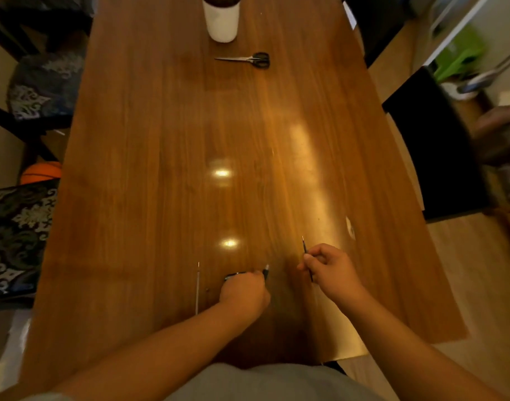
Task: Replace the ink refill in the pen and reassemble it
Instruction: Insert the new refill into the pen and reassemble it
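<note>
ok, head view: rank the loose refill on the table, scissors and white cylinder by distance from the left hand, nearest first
From the left hand:
1. Loose refill, lying on the table just to its left.
2. Scissors, far up the table, slightly right.
3. White cylinder, beyond the scissors at the far end.

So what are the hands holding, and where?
The right hand pinches a thin refill near its middle. The left hand grips the pen body around its middle.
</note>
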